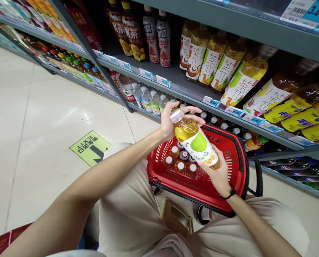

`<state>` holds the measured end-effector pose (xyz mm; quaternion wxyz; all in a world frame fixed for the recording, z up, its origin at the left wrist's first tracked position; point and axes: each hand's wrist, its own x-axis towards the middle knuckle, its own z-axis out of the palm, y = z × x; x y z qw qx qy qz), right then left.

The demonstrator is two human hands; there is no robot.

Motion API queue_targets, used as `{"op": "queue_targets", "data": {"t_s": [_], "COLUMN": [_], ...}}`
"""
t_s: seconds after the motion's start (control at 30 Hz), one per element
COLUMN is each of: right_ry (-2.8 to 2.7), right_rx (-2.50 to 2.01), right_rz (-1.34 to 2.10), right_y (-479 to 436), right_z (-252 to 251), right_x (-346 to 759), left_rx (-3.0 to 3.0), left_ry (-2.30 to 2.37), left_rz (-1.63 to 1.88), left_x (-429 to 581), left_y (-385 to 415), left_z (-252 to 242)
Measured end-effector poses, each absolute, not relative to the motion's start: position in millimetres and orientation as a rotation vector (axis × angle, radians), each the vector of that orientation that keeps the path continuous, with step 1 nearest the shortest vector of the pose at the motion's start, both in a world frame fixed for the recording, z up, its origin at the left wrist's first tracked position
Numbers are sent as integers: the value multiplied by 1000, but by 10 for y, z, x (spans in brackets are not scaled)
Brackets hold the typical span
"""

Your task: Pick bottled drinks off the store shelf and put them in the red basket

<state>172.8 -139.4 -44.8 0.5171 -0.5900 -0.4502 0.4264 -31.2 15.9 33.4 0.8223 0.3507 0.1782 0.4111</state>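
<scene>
I hold a tea bottle [194, 141] with a white cap, yellow liquid and a white label with a green apple, tilted over a red shopping basket [234, 167]. My left hand [170, 123] grips its neck end near the cap. My right hand [218, 171] cups its base from below. Several small bottles [180, 160] with white caps stand inside the basket, under the held bottle.
Grey store shelves [180, 85] run from upper left to right, stocked with tea bottles [215, 60], water bottles [148, 98] and price tags. A green floor sticker [91, 147] lies on the pale tiles to the left. My knees in beige trousers [138, 214] fill the foreground.
</scene>
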Motion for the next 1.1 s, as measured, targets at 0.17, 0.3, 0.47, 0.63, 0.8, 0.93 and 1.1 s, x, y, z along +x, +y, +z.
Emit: {"op": "queue_targets", "data": {"t_s": [0.17, 0.3, 0.47, 0.63, 0.8, 0.93, 1.1], "right_ry": [-1136, -1221, -1283, -1333, -1348, -1350, -1365], "right_rx": [-1434, -1428, -1393, -1401, -1407, -1405, -1402], "right_rz": [905, 819, 746, 649, 611, 619, 625], "right_y": [-1403, -1404, -1402, -1395, -1383, -1383, -1385], "right_z": [-476, -471, -518, -573, -573, -562, -560], "right_x": [1730, 1730, 1739, 1757, 1761, 1751, 1759], "left_rx": [741, 779, 805, 846, 866, 859, 818], "left_ry": [374, 337, 299, 282, 279, 297, 300], "left_rz": [884, 892, 902, 880, 875, 873, 863], "left_x": [-295, -309, -332, -342, -352, -350, -352], "left_y": [138, 131, 94, 68, 63, 62, 72], "left_z": [317, 314, 355, 379, 394, 390, 375]}}
